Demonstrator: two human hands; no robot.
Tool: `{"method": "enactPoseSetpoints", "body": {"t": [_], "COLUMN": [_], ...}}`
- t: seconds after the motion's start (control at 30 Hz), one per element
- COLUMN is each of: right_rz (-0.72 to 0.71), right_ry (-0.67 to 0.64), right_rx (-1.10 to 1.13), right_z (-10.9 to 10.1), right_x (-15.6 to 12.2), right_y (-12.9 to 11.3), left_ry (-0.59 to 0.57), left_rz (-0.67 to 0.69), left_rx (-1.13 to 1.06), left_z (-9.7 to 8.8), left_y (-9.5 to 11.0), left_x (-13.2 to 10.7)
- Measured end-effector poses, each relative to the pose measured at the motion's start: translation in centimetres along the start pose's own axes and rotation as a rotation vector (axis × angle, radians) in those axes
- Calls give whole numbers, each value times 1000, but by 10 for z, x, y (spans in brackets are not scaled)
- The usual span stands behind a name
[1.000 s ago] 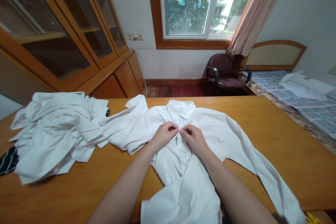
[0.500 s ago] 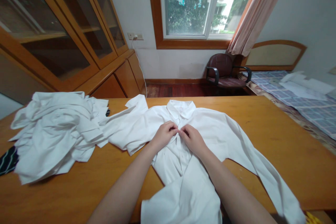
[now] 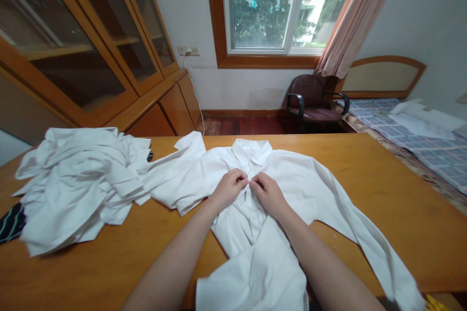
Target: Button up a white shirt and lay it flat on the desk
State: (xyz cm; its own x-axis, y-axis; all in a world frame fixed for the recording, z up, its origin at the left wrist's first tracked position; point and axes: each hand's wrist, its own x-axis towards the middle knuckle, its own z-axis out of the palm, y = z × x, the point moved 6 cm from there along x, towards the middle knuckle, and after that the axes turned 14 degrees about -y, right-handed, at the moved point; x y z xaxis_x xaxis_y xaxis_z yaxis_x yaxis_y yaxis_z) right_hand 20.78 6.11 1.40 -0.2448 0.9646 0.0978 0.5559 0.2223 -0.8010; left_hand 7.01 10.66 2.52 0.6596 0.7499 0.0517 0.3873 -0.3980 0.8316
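Observation:
A white long-sleeved shirt (image 3: 295,180) lies spread on the wooden table, its collar toward the far edge. One sleeve runs down to the near right edge, and the other reaches left to a heap of clothes. My left hand (image 3: 232,185) pinches the front placket a little below the collar. Close beside it, fingertips almost meeting, my right hand (image 3: 265,189) pinches the opposite side of the same placket. Whatever button lies between the fingers is hidden. Below my hands the front panels are rumpled, and the hem is folded over near me.
A pile of white garments (image 3: 83,180) covers the table's left side, with a dark striped cloth (image 3: 13,222) poking out. The wooden table (image 3: 408,223) stretches right. Beyond stand a glass-door cabinet (image 3: 146,90), an office chair (image 3: 310,97) and a bed (image 3: 426,131).
My fingers have shifted very slightly at the placket, with a small gap between the two hands' tips. The shirt and the pile look the same.

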Motion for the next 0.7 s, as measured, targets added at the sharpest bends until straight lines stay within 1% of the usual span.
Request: {"method": "enactPoseSetpoints", "body": {"t": [0.33, 0.7], "right_rz": [8, 2], "right_ry": [11, 17], "right_rx": [21, 29], "right_z": [-1, -2], "right_x": [-1, -1], "right_y": [0, 0], "left_ry": [27, 31], "left_rz": [-13, -22], "left_rx": [-11, -25], "left_z": [-2, -2], "left_y": [2, 0], "left_x": [-1, -1]}}
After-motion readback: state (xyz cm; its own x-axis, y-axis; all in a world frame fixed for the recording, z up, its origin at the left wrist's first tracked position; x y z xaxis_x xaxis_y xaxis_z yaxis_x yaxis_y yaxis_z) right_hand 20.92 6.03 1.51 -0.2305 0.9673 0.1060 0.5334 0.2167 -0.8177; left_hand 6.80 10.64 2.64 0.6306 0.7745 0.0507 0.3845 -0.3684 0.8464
